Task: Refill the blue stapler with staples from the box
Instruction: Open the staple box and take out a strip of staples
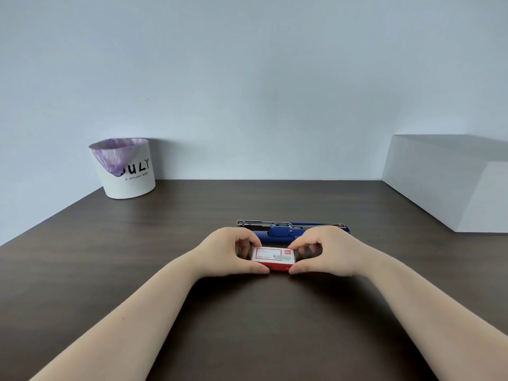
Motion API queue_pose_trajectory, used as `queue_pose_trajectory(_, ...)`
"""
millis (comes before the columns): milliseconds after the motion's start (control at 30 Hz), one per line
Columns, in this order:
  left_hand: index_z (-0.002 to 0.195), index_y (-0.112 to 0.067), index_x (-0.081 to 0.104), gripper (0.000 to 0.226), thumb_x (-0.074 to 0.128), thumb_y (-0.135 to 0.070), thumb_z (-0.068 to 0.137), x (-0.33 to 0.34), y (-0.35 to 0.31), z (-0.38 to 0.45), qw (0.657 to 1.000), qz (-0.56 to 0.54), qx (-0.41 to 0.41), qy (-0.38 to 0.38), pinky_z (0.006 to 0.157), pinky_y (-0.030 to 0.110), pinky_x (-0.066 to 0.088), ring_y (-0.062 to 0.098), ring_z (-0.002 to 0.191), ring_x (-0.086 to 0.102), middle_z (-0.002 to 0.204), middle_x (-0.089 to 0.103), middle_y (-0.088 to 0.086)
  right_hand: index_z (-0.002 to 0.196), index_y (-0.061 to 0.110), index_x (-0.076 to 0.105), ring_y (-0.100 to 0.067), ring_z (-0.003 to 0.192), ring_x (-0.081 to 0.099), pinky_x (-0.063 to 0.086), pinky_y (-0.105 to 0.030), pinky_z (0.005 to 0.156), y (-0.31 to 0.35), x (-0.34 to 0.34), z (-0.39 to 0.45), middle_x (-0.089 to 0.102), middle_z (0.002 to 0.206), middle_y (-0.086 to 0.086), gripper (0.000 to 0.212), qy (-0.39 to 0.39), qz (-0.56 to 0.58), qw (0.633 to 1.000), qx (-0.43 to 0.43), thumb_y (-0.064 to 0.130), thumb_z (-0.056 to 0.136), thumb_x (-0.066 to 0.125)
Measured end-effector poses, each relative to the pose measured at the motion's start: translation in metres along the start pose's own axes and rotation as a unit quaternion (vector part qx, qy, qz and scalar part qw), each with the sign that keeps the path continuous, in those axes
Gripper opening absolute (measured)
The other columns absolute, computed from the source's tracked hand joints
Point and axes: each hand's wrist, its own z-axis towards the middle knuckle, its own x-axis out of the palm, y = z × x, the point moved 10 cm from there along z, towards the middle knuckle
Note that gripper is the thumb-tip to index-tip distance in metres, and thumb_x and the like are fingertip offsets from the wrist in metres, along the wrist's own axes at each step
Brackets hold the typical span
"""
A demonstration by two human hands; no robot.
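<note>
A small red and white staple box [273, 258] rests on the dark wooden table [137, 270], held from both ends. My left hand [225, 251] pinches its left end and my right hand [327, 251] pinches its right end, thumbs at the near edge. The box looks closed. Just behind my hands lies the blue stapler [280, 231], swung open flat, with its metal staple channel [264, 223] stretched to the left. My hands hide part of the stapler's blue body.
A white paper bin [129, 180] with a purple bag liner stands at the back left against the wall. A large white box [450, 182] occupies the back right corner of the table.
</note>
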Motion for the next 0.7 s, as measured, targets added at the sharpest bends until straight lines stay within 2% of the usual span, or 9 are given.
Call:
queue_pose_trajectory(400,0.091,-0.025,0.067,0.040,0.086,-0.041,0.060,-0.001,0.003,0.002,1.000,-0.008,0.004,-0.002,0.052,0.010,0.038,-0.002,0.052,0.048,0.067,0.058,-0.012,0.093,0.031,0.072,-0.004,0.066,0.049,0.042,-0.021,0.063,-0.008,-0.002,0.000,0.060,0.075,0.011,0.030,-0.006,0.016,1.000,0.013,0.043,0.066,0.079)
queue_pose_trajectory(500,0.089,-0.024,0.066,0.039,0.086,-0.040,0.060,-0.002,0.005,0.002,1.000,-0.009,0.003,-0.003,0.051,0.010,0.038,0.000,0.052,0.047,0.069,0.058,-0.011,0.086,0.032,0.069,-0.002,0.063,0.049,0.043,-0.016,0.060,-0.016,-0.006,-0.001,0.059,0.072,0.012,0.026,-0.014,0.008,1.000,0.019,0.044,0.065,0.079)
queue_pose_trajectory(633,0.086,-0.023,0.064,0.037,0.086,-0.040,0.060,-0.007,0.006,0.002,1.000,0.001,0.010,-0.015,0.054,0.011,0.040,0.003,0.054,0.046,0.082,0.056,-0.012,0.084,0.030,0.065,-0.002,0.062,0.047,0.044,-0.014,0.059,-0.028,-0.011,-0.004,0.061,0.078,0.010,0.023,-0.016,0.004,0.999,0.031,0.039,0.067,0.077)
queue_pose_trajectory(700,0.085,-0.021,0.063,0.037,0.085,-0.038,0.061,-0.009,0.008,0.001,1.000,-0.002,0.007,-0.013,0.053,0.011,0.040,0.004,0.052,0.047,0.079,0.056,-0.012,0.083,0.031,0.063,-0.003,0.062,0.047,0.043,-0.015,0.059,-0.032,-0.012,-0.004,0.060,0.079,0.009,0.022,-0.011,0.001,0.999,0.037,0.037,0.067,0.077)
